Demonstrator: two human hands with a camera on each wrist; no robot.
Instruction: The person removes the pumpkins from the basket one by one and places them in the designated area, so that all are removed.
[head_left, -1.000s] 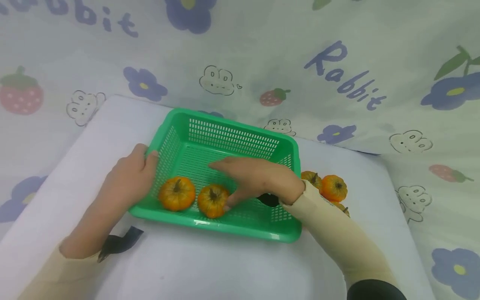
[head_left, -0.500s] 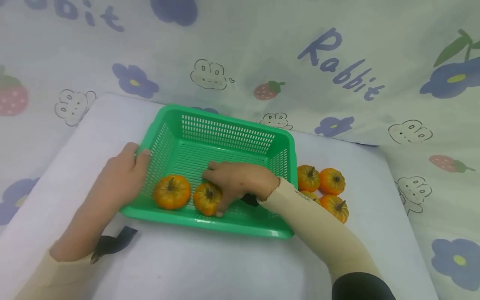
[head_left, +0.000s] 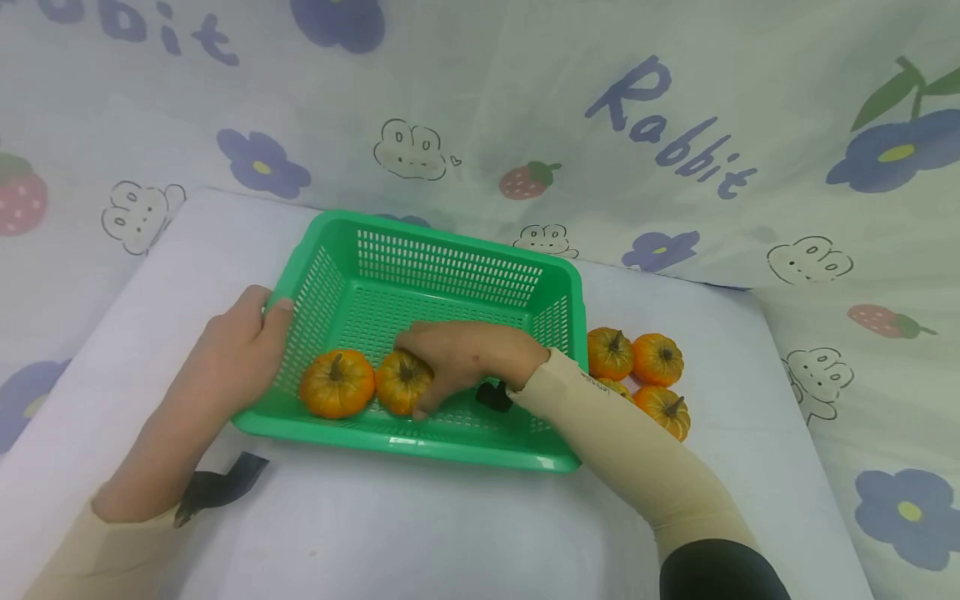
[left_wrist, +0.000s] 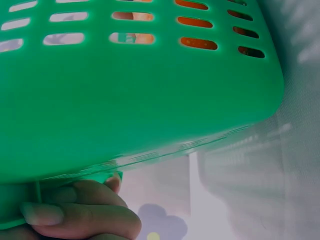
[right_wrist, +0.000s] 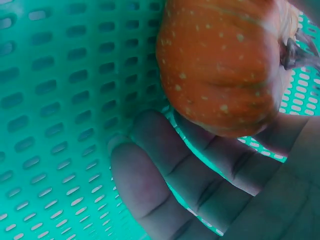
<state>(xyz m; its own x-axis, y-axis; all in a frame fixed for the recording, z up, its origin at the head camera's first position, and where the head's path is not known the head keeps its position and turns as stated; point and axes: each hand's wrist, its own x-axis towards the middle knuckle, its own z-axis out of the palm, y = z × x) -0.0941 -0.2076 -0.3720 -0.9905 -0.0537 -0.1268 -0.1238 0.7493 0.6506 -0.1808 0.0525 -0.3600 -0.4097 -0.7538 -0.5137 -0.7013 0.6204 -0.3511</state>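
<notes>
A green plastic basket (head_left: 442, 292) with slotted walls stands on the white table. My left hand (head_left: 243, 346) grips its left rim; in the left wrist view curled fingers (left_wrist: 85, 212) show under that rim. Inside, two small orange pumpkins lie side by side by the near wall. The left pumpkin (head_left: 337, 383) is untouched by a hand. My right hand (head_left: 472, 358) holds the right pumpkin (head_left: 401, 383) from above, thumb on the near side and fingers on the far side. The right wrist view shows this pumpkin (right_wrist: 220, 70) close to the fingers, its stem sideways.
Right of the basket several more small pumpkins (head_left: 657, 360) sit clustered on the table (head_left: 420, 533), one partly behind the right sleeve (head_left: 622, 442). A patterned cloth (head_left: 465, 83) with rabbits and flowers hangs behind the table.
My right hand has come down round the right pumpkin and shifted it left, up to the other one. My left hand stays on the rim. The whole scene has drifted slightly in view.
</notes>
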